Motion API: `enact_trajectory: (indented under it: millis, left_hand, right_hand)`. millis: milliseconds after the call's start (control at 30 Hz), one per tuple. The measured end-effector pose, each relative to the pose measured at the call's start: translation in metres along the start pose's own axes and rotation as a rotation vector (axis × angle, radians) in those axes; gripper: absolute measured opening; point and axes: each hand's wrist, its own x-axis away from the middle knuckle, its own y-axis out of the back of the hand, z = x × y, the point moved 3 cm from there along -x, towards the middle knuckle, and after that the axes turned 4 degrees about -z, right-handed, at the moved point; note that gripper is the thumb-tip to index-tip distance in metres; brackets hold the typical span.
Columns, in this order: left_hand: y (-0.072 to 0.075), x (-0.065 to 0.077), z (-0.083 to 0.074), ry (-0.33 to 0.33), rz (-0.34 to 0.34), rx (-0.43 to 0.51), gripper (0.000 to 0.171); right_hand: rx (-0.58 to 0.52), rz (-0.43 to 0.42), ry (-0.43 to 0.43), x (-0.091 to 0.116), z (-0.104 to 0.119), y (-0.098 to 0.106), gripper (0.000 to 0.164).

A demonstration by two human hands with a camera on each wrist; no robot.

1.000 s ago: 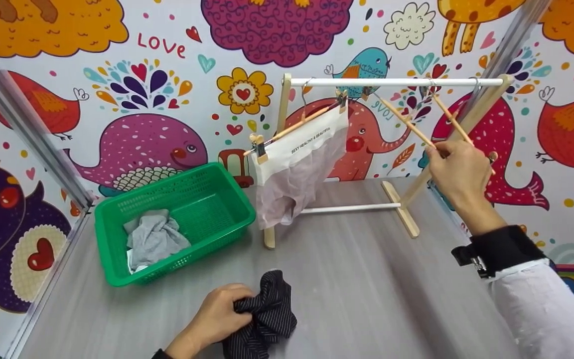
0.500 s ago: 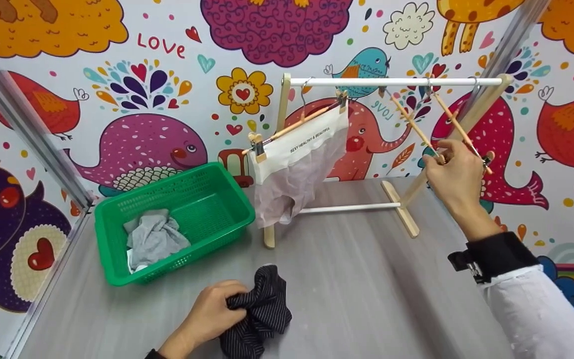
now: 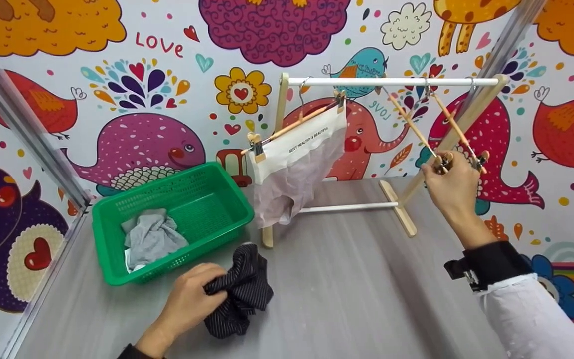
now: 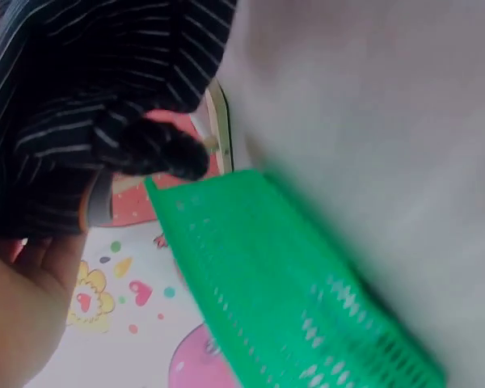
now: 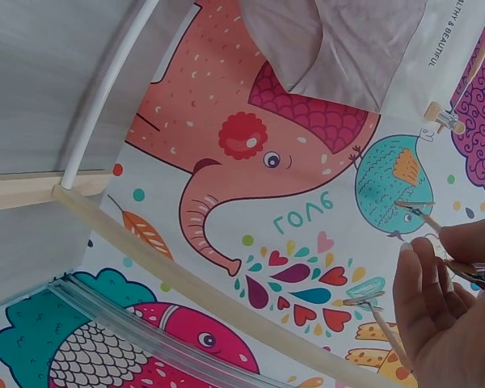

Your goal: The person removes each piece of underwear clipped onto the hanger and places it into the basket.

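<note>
My left hand (image 3: 187, 299) grips a bunched black pinstriped cloth garment (image 3: 242, 289) above the table, right of the green basket's front corner. The same garment (image 4: 129, 73) fills the upper left of the left wrist view, its full shape hidden by folds. My right hand (image 3: 454, 184) is at the near end of a wooden clip hanger (image 3: 411, 123) on the rack, thumb and fingers pinching around its metal clip (image 3: 445, 160). Another clip hanger (image 3: 451, 119) hangs just to the right, its near clip close behind my knuckles. Left on the rack, pale pink underpants (image 3: 297, 169) hang clipped by their white waistband.
The green basket (image 3: 222, 174) stands at the left with a crumpled grey cloth (image 3: 155, 237) inside. A wooden rack with a white top rail (image 3: 366, 81) stands at the back, near the patterned wall. Its foot (image 3: 397, 208) rests on the grey table (image 3: 337, 299).
My left hand has moved left and upward in the head view with the striped garment. My right hand has shifted slightly down along the hanger, whose near clip now shows at the fingertips.
</note>
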Motion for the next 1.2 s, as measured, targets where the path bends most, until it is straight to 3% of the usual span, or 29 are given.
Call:
enact_trajectory:
  millis: [133,500,633,1000,1200]
  left_hand:
    - [0.012,-0.007,0.0,-0.076,-0.102,-0.021,0.044]
    - [0.046,-0.026,-0.001,-0.076,-0.264,-0.089,0.044]
    - [0.055,-0.032,0.0,-0.085,-0.325,-0.119,0.043]
    - [0.073,-0.05,0.005,-0.065,-0.524,-0.173,0.038]
    - [0.074,-0.064,0.012,-0.008,-0.548,-0.245,0.033]
  right_hand:
    - [-0.002,0.007,-0.006,0.004,-0.003,0.0,0.017]
    - [0.007,0.044,-0.027,0.015,-0.017,0.0,0.008]
    - [0.015,0.068,-0.044,0.021,-0.02,0.0,0.014]
    - [0.082,0.131,-0.112,0.036,-0.025,0.001,0.025]
    - [0.093,0.153,-0.122,0.045,-0.029,0.004,0.028]
